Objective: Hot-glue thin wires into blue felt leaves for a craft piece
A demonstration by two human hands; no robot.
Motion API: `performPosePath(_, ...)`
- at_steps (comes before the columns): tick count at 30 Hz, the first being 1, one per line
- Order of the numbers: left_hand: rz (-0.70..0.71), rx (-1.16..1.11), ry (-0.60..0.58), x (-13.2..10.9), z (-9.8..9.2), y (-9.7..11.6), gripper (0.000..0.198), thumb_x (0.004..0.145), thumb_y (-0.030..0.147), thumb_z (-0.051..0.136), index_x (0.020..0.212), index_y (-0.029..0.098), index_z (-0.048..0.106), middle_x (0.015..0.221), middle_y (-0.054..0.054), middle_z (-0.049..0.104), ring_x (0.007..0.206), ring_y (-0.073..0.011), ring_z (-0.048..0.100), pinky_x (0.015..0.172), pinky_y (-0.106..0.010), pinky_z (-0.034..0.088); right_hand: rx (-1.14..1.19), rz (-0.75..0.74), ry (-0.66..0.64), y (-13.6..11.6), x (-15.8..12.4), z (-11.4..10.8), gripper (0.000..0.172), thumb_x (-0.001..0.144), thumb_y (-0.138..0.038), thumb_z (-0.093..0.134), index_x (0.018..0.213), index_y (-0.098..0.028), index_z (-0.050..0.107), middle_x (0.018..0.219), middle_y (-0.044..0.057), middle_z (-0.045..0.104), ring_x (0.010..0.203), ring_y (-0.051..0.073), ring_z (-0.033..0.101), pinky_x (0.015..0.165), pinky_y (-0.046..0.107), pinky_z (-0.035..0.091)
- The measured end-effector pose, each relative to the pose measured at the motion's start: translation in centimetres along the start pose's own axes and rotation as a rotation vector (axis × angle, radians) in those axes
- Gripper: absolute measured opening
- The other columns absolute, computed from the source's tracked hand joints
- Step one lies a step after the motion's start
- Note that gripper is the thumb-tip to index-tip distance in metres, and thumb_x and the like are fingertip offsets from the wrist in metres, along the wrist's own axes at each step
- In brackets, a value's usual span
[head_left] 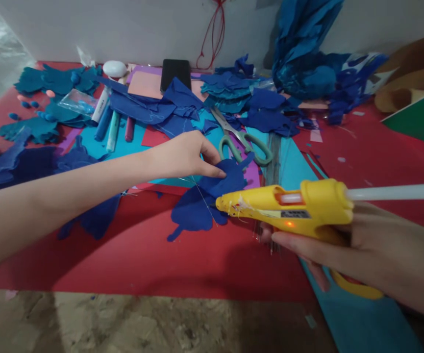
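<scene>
My left hand [200, 157] pinches the upper edge of a dark blue fabric cutout [193, 211], shaped with rounded lobes and thin tabs. In my right hand [344, 250] is a yellow hot glue gun [281, 203], with a white glue stick [395, 191] jutting from its back and an orange light lit on its side. Its nozzle tip points left at the middle of the cutout; whether it touches cannot be made out. Fine glue strings or wires cross the fabric. Just beyond my left hand lie scissors [232, 139] with green handles.
Several markers [113, 131] lie at the left beside teal cutouts [31, 128] and small pompoms. Behind them are a black phone-like slab [175, 73] and crumpled blue fabric [141, 105]. A bundle of thin wires [273, 157] lies right of the scissors. Red sheeting [141, 264] covers the table.
</scene>
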State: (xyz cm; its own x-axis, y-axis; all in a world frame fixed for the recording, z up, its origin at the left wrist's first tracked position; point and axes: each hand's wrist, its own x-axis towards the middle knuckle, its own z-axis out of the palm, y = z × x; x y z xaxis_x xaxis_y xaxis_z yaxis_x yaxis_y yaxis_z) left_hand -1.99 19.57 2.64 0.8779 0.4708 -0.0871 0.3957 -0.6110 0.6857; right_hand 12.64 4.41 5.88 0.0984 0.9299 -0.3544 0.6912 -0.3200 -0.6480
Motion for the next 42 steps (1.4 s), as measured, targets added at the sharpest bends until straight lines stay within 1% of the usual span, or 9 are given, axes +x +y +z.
performPosePath(3,-0.011,-0.010,-0.018,0.2,0.1,-0.2,0.021,0.066,0.033,0.062,0.058,0.014,0.063,0.049,0.004,0.048,0.046,-0.0057,0.035,0.049,-0.021,0.027,-0.037,-0.035,-0.062,-0.1,0.3,0.2,0.033,0.060,-0.054,0.054,0.077,-0.029,0.067,0.082,0.003,0.067,0.078,0.027,0.061,0.070,0.035,0.051)
performPosePath(8,-0.035,-0.048,-0.026,0.3,0.1,-0.1,0.020,0.065,0.033,0.062,0.060,0.013,0.064,0.049,0.004,0.047,0.045,-0.0051,0.034,0.047,-0.021,0.027,-0.108,0.084,-0.110,-0.4,0.4,0.5,0.034,0.061,-0.057,0.047,0.055,-0.026,0.059,0.045,0.002,0.057,0.043,0.021,0.054,0.046,0.033,0.049)
performPosePath(15,-0.055,-0.100,-0.014,0.3,0.2,-0.1,0.021,0.065,0.034,0.062,0.066,0.014,0.066,0.054,0.004,0.051,0.049,-0.0066,0.042,0.049,-0.020,0.032,-0.041,0.178,-0.140,-0.8,1.1,0.6,0.032,0.049,-0.056,0.046,0.050,-0.025,0.057,0.046,0.004,0.057,0.042,0.021,0.054,0.045,0.034,0.048)
performPosePath(19,-0.008,-0.043,0.109,-1.3,-0.1,-0.2,0.022,0.069,0.030,0.057,0.085,0.017,0.065,0.068,0.002,0.059,0.060,-0.0099,0.052,0.056,-0.021,0.037,0.008,0.186,-0.153,-0.8,1.4,0.6,0.029,0.048,-0.054,0.048,0.050,-0.026,0.056,0.041,0.002,0.054,0.037,0.020,0.051,0.041,0.033,0.046)
performPosePath(22,0.103,0.173,0.204,-3.5,-0.7,-0.6,0.018,0.073,0.025,0.051,0.083,0.017,0.064,0.078,-0.001,0.060,0.070,-0.0131,0.055,0.064,-0.023,0.040,0.022,0.161,-0.152,-0.8,1.3,0.5,0.029,0.050,-0.054,0.049,0.055,-0.026,0.056,0.038,0.001,0.051,0.034,0.019,0.049,0.036,0.031,0.043)
performPosePath(26,0.355,0.495,0.138,-5.1,-1.5,-2.1,0.024,0.082,0.024,0.042,0.078,0.017,0.065,0.080,-0.005,0.060,0.077,-0.0162,0.055,0.071,-0.027,0.040,0.008,0.163,-0.140,-1.0,1.1,0.5,0.029,0.055,-0.051,0.048,0.066,-0.025,0.055,0.036,-0.001,0.050,0.034,0.018,0.050,0.033,0.028,0.041)
performPosePath(30,0.518,0.734,0.034,-4.1,-1.9,-3.3,0.027,0.084,0.025,0.038,0.083,0.020,0.064,0.082,-0.006,0.061,0.083,-0.0189,0.053,0.074,-0.032,0.039,-0.019,0.169,-0.217,-1.3,0.7,0.4,0.028,0.060,-0.046,0.042,0.072,-0.022,0.053,0.034,-0.002,0.048,0.033,0.015,0.048,0.033,0.024,0.038)
performPosePath(37,0.672,0.833,-0.053,-2.5,-2.2,-2.8,0.035,0.087,0.025,0.030,0.077,0.022,0.064,0.078,-0.005,0.061,0.081,-0.0190,0.054,0.078,-0.035,0.037,0.024,0.084,-0.151,-1.2,0.7,0.4,0.022,0.061,-0.044,0.047,0.068,-0.024,0.052,0.036,-0.003,0.049,0.033,0.014,0.049,0.033,0.021,0.041)
performPosePath(42,0.608,0.828,-0.128,-2.4,-2.2,-2.3,0.030,0.083,0.024,0.035,0.072,0.024,0.063,0.076,-0.003,0.059,0.086,-0.0188,0.053,0.084,-0.036,0.035,0.025,0.118,-0.133,-1.3,0.8,0.6,0.025,0.058,-0.046,0.046,0.067,-0.024,0.053,0.034,-0.003,0.049,0.031,0.016,0.049,0.031,0.024,0.040)
